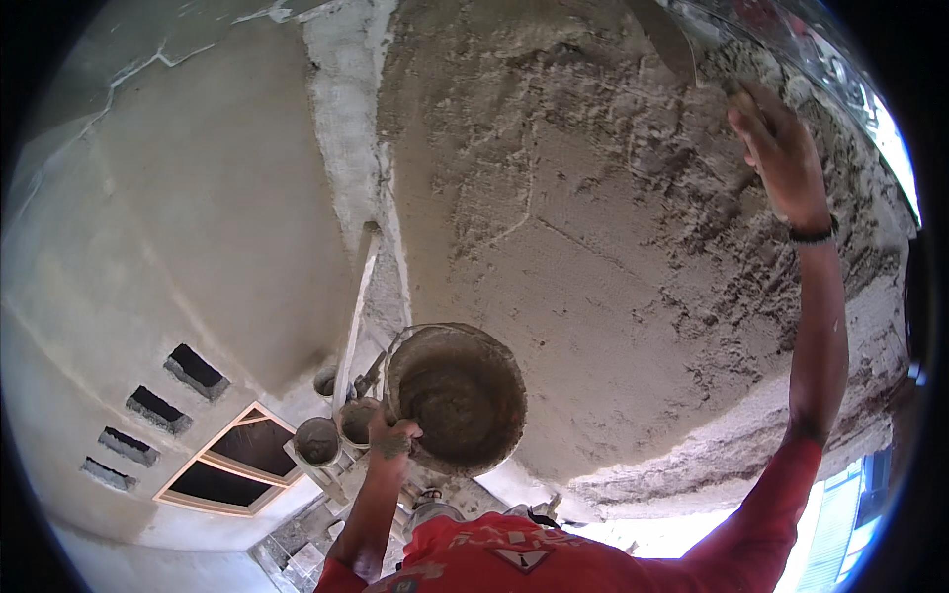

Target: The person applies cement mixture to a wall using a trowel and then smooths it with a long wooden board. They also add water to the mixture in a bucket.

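My left hand [393,437] is closed on the near left rim of a mortar-crusted bucket [516,381], held in front of my body. Wet grey-brown mortar [445,407] lies inside it. High at the upper right, my right hand [784,158] grips a trowel. Its metal blade [666,42] points up and left over the plastered wall [583,267], but I cannot tell whether it touches. Fresh mortar [682,208] around that hand is rough and lumpy, while the wall's middle and left look flatter.
Several smaller buckets [317,441] stand below, left of the held one. A long pale board [358,306] leans by the wall corner. The left wall has several rectangular holes [196,372] and a wooden-framed opening [235,460]. Rubble [297,539] lies on the floor.
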### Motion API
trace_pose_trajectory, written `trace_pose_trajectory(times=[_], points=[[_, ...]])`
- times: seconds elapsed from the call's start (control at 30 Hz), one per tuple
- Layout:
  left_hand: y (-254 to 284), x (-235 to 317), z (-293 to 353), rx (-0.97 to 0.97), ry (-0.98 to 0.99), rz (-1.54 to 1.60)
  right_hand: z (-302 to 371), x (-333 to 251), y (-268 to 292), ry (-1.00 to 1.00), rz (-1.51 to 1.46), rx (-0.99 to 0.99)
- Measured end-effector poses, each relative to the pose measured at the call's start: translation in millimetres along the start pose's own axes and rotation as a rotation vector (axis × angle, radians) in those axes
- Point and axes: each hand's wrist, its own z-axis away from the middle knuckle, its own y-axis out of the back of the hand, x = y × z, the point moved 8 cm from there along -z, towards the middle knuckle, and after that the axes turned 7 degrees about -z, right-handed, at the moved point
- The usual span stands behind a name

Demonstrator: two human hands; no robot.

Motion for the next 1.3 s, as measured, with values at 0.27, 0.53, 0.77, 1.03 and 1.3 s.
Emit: trace_pose_trajectory(times=[0.27,0.53,0.77,1.03,1.3], points=[[-57,7,6,-0.139,0.048,-0.02,175,-32,-119,0.428,-0.093,-0.594],[-95,34,-8,-0.337,0.023,-0.053,291,0,-243,0.346,0.473,-0.914],[-101,36,-17,-0.391,-0.029,-0.03,356,5,-282,0.072,-0.184,-0.917],[-63,52,-27,-0.343,-0.012,-0.024,325,-25,-257,0.12,-0.202,-0.571],[-32,54,-34,-0.25,0.051,-0.002,240,-50,-212,0.162,-0.184,-0.605]])
